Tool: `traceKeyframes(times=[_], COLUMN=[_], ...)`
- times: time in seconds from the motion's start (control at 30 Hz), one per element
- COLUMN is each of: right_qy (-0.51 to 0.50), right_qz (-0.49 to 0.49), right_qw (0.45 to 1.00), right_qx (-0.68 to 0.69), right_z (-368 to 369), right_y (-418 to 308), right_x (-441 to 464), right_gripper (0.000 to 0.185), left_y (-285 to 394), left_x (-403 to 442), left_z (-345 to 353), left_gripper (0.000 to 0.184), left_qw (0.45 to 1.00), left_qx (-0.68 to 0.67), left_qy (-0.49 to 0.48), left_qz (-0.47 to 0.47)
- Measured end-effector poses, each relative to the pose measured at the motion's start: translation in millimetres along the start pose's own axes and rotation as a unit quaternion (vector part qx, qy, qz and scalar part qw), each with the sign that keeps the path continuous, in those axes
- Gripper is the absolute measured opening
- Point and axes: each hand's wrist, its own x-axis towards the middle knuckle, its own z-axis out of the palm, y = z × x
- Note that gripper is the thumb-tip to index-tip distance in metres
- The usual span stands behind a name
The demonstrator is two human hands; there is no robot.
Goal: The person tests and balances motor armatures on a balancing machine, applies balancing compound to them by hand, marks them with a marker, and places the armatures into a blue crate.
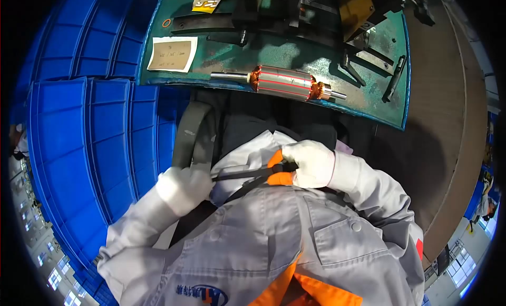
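Both hands wear white gloves and are in front of my waist. My left hand (184,189) is closed round one end of a narrow black strap (240,175). The strap runs across to my right hand (311,163), whose orange-tipped fingers pinch it beside a dark piece that may be a buckle. A second black band passes below it over my grey jacket. Beyond the hands, a motor armature (284,83) with copper windings, a commutator and a steel shaft lies along the near edge of the green bench (205,55).
Blue plastic bins (60,147) are stacked at left. A dark armrest (192,132) stands near my left hand. On the bench are a paper card (172,54), an orange ring (166,23), a black metal fixture (253,21) and a black bar (394,79). Brown board (437,95) lies at right.
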Motion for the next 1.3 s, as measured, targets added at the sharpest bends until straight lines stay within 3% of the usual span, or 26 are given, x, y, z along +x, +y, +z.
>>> traceKeyframes(times=[0.1,0.13,0.23,0.33,0.43,0.5,0.57,0.67,0.7,0.77,0.83,0.9,0.93,0.97,1.0,1.03,1.1,1.17,1.27,1.3], right_qy=[0.003,0.003,-0.048,-0.057,-0.046,0.08,0.153,0.172,0.214,0.201,0.185,0.138,0.133,0.159,0.155,0.142,0.157,0.111,0.063,0.068], right_qz=[-0.003,-0.003,0.022,-0.008,-0.025,-0.028,0.14,0.183,0.142,0.184,0.193,0.164,0.175,0.084,0.103,0.079,-0.003,0.045,0.129,0.108], right_qw=[1.0,1.0,0.999,0.998,0.997,0.974,0.95,0.958,0.961,0.957,0.957,0.97,0.959,0.98,0.974,0.984,0.987,0.984,0.973,0.976], right_qx=[0.005,-0.01,0.013,-0.004,0.064,0.21,0.233,0.138,0.099,0.101,0.109,0.118,0.18,0.084,0.126,0.069,0.023,0.13,0.18,0.178], right_z=[13,14,15,19,12,-3,-32,-47,-38,-29,-23,-15,-7,3,14,18,19,9,4,4], right_y=[8,8,4,10,15,19,10,-9,-4,0,-3,0,2,16,23,27,30,28,23,23], right_x=[-6,-6,-12,-14,-19,-29,-52,-82,-90,-104,-111,-113,-113,-112,-108,-110,-100,-93,-78,-73], right_gripper=[0.033,0.033,0.038,0.045,0.051,0.049,0.04,0.033,0.028,0.028,0.029,0.03,0.034,0.037,0.039,0.041,0.047,0.034,0.032,0.031], left_y=[-9,-12,5,21,36,35,41,31,29,22,7,13,10,20,31,34,40,37,37,34], left_x=[-40,-46,-74,-77,-60,-55,-46,-61,-52,-39,-22,4,18,28,47,58,72,78,72,70], left_z=[15,14,45,57,52,62,66,104,82,18,-14,-19,-12,0,-9,6,34,41,44,41], left_gripper=[0.006,0.004,0.014,0.013,0.018,0.023,0.025,0.03,0.031,0.032,0.024,0.017,0.018,0.022,0.024,0.032,0.036,0.031,0.028,0.026], left_qw=[0.997,0.987,0.996,0.975,0.918,0.903,0.891,0.865,0.889,0.927,0.93,0.95,0.955,0.942,0.942,0.936,0.944,0.958,0.956,0.953], left_qx=[0.016,0.001,0.005,-0.079,-0.067,-0.094,-0.114,-0.151,-0.141,-0.124,-0.189,-0.225,-0.244,-0.286,-0.322,-0.344,-0.327,-0.284,-0.289,-0.301], left_qy=[-0.045,-0.135,-0.042,-0.15,-0.359,-0.39,-0.412,-0.459,-0.413,-0.318,-0.193,0.084,0.135,0.122,0.035,0.077,0.04,0.02,0.028,0.024], left_qz=[-0.065,-0.085,-0.08,-0.146,-0.155,-0.154,-0.154,-0.132,-0.14,-0.159,-0.248,-0.198,-0.096,-0.125,-0.087,-0.011,0.007,0.029,0.037,0.037])
